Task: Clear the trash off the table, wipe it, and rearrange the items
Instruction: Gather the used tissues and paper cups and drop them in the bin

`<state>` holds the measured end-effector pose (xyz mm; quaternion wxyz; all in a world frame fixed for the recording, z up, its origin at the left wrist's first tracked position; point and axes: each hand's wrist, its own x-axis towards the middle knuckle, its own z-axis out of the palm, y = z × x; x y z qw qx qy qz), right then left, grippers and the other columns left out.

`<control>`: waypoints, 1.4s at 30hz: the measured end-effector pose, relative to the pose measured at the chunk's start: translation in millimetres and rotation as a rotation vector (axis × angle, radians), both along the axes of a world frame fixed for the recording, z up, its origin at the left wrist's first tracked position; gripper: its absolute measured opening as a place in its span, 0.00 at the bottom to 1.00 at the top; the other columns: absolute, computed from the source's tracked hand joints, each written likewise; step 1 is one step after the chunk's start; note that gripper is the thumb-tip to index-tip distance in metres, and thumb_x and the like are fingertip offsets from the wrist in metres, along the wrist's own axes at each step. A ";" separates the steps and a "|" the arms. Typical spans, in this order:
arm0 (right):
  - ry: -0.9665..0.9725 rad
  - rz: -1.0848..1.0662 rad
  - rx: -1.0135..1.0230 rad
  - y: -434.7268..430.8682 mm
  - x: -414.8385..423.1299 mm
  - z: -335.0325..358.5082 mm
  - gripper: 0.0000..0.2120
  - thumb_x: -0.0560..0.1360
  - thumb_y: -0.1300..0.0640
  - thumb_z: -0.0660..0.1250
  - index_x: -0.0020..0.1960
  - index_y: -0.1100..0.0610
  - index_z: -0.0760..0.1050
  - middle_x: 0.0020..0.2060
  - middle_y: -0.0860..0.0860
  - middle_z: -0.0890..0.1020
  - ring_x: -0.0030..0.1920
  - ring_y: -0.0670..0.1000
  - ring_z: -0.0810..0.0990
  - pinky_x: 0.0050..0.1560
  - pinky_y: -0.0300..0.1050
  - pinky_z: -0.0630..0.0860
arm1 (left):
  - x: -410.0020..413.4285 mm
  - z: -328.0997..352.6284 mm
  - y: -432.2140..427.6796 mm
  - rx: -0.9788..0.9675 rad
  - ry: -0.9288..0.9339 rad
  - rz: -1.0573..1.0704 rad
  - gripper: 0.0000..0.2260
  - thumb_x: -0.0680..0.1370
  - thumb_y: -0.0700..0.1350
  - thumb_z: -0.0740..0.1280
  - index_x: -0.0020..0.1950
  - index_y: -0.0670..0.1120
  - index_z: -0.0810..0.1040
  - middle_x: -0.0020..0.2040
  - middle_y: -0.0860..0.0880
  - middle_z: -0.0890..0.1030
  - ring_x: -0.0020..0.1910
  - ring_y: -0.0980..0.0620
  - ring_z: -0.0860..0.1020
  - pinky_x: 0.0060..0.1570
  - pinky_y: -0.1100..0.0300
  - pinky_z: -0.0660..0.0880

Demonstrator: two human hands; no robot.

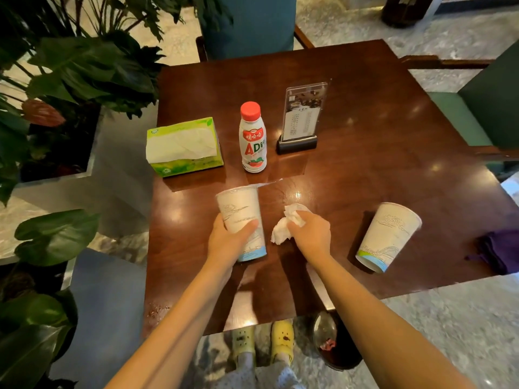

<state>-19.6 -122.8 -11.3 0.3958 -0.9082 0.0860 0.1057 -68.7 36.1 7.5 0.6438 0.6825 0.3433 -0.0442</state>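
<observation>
Head view: I see bare dark wood desk (365, 169) right of centre, its near edge above a bin (334, 343) on the floor. My left hand (224, 242) wraps 1 paper cup (241, 209); my right hand (311, 234) clutches a crumpled tissue (283, 228) just beside it. A 2nd cup (387, 234) stands apart, rightward.

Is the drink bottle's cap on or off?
On: the drink bottle stands upright with its red cap seated on top.

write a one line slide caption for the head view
Left hand grips a paper cup, right hand clutches a crumpled tissue on the wooden table.
</observation>
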 end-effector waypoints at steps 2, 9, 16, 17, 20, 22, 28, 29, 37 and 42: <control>0.037 0.005 0.011 -2.4 2.5 7.8 0.13 0.76 0.57 0.63 0.58 0.56 0.79 0.52 0.55 0.84 0.53 0.54 0.81 0.45 0.37 0.69 | 4.2 8.7 -9.7 -0.023 -0.060 -0.129 0.24 0.70 0.50 0.73 0.64 0.51 0.70 0.56 0.51 0.80 0.50 0.53 0.81 0.46 0.56 0.80; 0.103 -0.081 0.286 -16.7 -5.9 45.4 0.10 0.78 0.54 0.61 0.54 0.54 0.77 0.42 0.52 0.81 0.44 0.51 0.78 0.41 0.40 0.71 | 20.5 16.5 -35.1 -0.062 -0.138 -0.374 0.27 0.76 0.52 0.66 0.72 0.54 0.60 0.63 0.50 0.76 0.55 0.51 0.79 0.47 0.60 0.77; -0.009 -0.140 0.494 -33.8 -28.8 61.4 0.21 0.76 0.49 0.65 0.66 0.52 0.67 0.59 0.50 0.77 0.57 0.48 0.79 0.56 0.42 0.78 | 25.7 25.3 -74.7 -0.141 -0.197 -0.537 0.25 0.79 0.51 0.61 0.74 0.54 0.55 0.62 0.54 0.72 0.48 0.62 0.76 0.36 0.72 0.75; -0.043 -0.147 0.494 -38.7 -30.1 62.5 0.20 0.75 0.49 0.67 0.65 0.52 0.68 0.59 0.50 0.78 0.57 0.49 0.79 0.58 0.47 0.78 | 26.1 27.6 -80.5 -0.165 -0.197 -0.551 0.24 0.80 0.51 0.59 0.74 0.53 0.55 0.63 0.53 0.73 0.49 0.61 0.77 0.40 0.70 0.75; -0.139 -0.156 0.481 -55.7 -33.5 68.9 0.21 0.70 0.47 0.72 0.60 0.51 0.73 0.54 0.51 0.82 0.54 0.50 0.82 0.54 0.52 0.81 | 24.0 33.6 -94.9 -0.279 -0.213 -0.585 0.19 0.82 0.50 0.53 0.73 0.53 0.57 0.64 0.50 0.74 0.53 0.57 0.78 0.49 0.61 0.75; -0.153 -0.198 0.447 -67.8 -34.8 71.6 0.27 0.63 0.41 0.74 0.59 0.48 0.73 0.53 0.52 0.82 0.53 0.50 0.82 0.52 0.55 0.81 | 20.7 41.7 -103.1 -0.333 -0.239 -0.631 0.17 0.82 0.49 0.51 0.71 0.56 0.59 0.61 0.54 0.75 0.52 0.62 0.77 0.47 0.66 0.76; -0.171 -0.260 0.447 -107.0 -44.4 81.5 0.40 0.59 0.40 0.77 0.65 0.54 0.68 0.56 0.52 0.78 0.55 0.50 0.81 0.49 0.48 0.82 | 9.4 57.4 -139.6 -0.379 -0.263 -0.716 0.20 0.82 0.50 0.50 0.75 0.56 0.56 0.64 0.56 0.73 0.53 0.65 0.75 0.42 0.73 0.76; -0.170 -0.266 0.455 -115.5 -48.8 84.0 0.37 0.61 0.44 0.77 0.64 0.55 0.69 0.56 0.52 0.77 0.55 0.50 0.81 0.47 0.44 0.82 | 6.3 57.8 -147.8 -0.385 -0.265 -0.721 0.20 0.82 0.50 0.50 0.75 0.56 0.56 0.66 0.55 0.72 0.56 0.63 0.75 0.45 0.71 0.76; -0.207 -0.382 0.573 -192.5 -90.9 81.4 0.31 0.61 0.47 0.76 0.61 0.50 0.70 0.54 0.52 0.81 0.53 0.51 0.82 0.50 0.53 0.82 | -22.5 68.5 -217.3 -0.359 -0.248 -0.805 0.21 0.82 0.50 0.53 0.75 0.56 0.56 0.70 0.54 0.68 0.63 0.54 0.73 0.48 0.64 0.76; -0.192 -0.436 0.703 -225.1 -112.2 66.7 0.30 0.65 0.50 0.74 0.64 0.53 0.69 0.55 0.54 0.82 0.52 0.52 0.83 0.47 0.51 0.82 | -25.0 62.9 -242.9 -0.141 -0.215 -0.806 0.19 0.81 0.50 0.57 0.72 0.53 0.64 0.69 0.50 0.71 0.63 0.51 0.74 0.57 0.58 0.73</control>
